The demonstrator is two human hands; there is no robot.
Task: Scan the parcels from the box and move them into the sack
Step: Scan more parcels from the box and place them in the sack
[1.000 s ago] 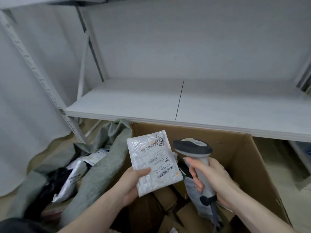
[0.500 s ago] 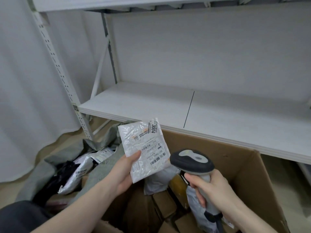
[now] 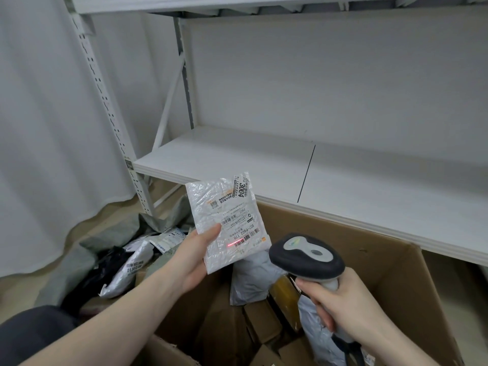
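White shelf [image 3: 264, 165] behind; now red scan line on parcel [image 3: 227, 220], absent before

Even, cool light fills the sharp wide-angle frame; shelf posts [image 3: 105, 101] bow at the edges, shadows stay soft.

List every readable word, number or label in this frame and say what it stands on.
"3004": top edge of the white bubble-wrap parcel gripped by the left hand.
"507-P802 T70": same parcel's label, beside the barcode lit by the red scan line.
"P807", roughly: same label, small, uncertain.
Other label print: too small to read.
Labels on the grey and white mailers in the grey sack: blurred.
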